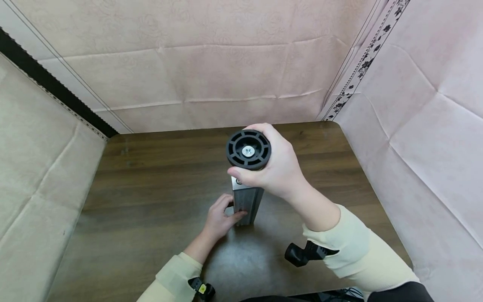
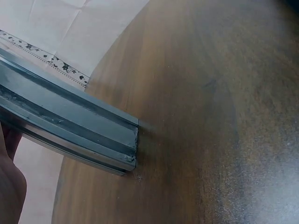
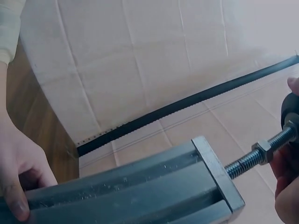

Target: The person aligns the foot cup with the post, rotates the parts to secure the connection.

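A grey aluminium profile (image 1: 247, 203) stands upright on the table, its slotted sides plain in the left wrist view (image 2: 70, 116). My left hand (image 1: 220, 219) grips it low down, thumb across the near face. At the top, a metal end plate (image 3: 218, 179) caps the profile. Out of this plate comes a threaded rod (image 3: 240, 166) with a hex nut (image 3: 265, 151) on it. The rod carries a round black levelling foot (image 1: 238, 161) with a screw in its centre. My right hand (image 1: 282, 167) holds this foot by its rim, thumb on the near side.
The brown wood-grain table (image 1: 151, 180) has rounded far corners. Pale creased cloth (image 1: 226, 75) hangs behind it and on both sides, with a black band (image 1: 49, 79) at left and a floral strip (image 1: 366, 63) at right. Dark cables (image 1: 349, 292) show below the front edge.
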`<control>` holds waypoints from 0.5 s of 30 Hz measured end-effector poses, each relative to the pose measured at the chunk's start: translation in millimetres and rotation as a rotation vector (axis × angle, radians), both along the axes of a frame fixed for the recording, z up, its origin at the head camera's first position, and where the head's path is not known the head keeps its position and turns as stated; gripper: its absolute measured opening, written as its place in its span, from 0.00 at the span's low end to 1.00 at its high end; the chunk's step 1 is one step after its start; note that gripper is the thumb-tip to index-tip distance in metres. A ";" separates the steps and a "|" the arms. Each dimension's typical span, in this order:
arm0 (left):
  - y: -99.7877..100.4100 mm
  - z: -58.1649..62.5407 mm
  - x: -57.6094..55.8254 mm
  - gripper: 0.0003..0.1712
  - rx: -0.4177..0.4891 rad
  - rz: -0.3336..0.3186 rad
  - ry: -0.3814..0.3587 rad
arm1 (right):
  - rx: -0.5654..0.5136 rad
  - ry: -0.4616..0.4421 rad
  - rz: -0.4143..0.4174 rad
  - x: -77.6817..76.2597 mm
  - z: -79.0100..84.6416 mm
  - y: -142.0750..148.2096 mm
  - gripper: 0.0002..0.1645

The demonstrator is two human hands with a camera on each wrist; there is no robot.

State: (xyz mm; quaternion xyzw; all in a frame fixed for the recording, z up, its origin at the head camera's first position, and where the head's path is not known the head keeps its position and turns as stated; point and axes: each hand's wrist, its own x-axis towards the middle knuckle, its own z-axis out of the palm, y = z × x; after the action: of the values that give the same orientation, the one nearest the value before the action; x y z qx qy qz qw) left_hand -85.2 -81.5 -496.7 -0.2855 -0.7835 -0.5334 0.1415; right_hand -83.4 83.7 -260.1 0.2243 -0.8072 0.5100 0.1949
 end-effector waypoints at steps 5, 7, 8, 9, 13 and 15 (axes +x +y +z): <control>0.6 -1.8 0.0 0.20 0.007 0.002 -0.008 | -0.016 0.006 -0.056 3.2 -0.7 -5.6 0.37; 0.9 -2.2 0.2 0.20 0.007 0.007 -0.019 | -0.019 -0.001 -0.082 4.6 -0.8 -8.3 0.37; 1.0 -1.6 0.4 0.20 0.006 0.009 -0.026 | -0.020 -0.001 -0.095 5.2 -0.8 -9.7 0.37; 1.3 -0.7 0.8 0.20 0.004 0.011 -0.033 | -0.022 -0.004 -0.108 5.9 -0.7 -11.0 0.37; 2.7 4.7 2.9 0.20 -0.008 0.022 -0.058 | -0.027 -0.019 -0.155 9.0 -0.8 -15.3 0.37; 3.2 6.4 3.6 0.19 -0.012 0.026 -0.064 | -0.032 -0.030 -0.174 10.4 -0.9 -17.1 0.38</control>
State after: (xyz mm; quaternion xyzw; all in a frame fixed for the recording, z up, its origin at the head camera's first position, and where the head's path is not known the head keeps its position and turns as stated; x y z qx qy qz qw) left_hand -81.7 -78.2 -490.3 -0.2591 -0.7945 -0.5356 0.1217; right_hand -73.0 66.7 -261.0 0.1423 -0.8183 0.5073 0.2298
